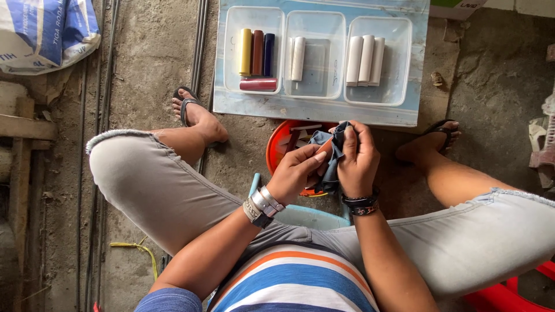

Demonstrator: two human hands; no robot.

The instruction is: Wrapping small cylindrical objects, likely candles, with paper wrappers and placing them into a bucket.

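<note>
rough concrete floor (150, 63) bears a pale blue board (231, 107) with clear trays (254, 20).

Beyond the bucket (276, 151) we see a board (321, 110) bearing three trays (315, 55); our hands (329, 164) hover above the bucket.

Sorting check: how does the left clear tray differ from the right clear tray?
The left tray holds coloured tubes: yellow, brown and blue standing side by side, a red one crosswise below. The right tray holds three white tubes, all parallel. Both are clear rectangular trays on the same pale blue board.
</note>
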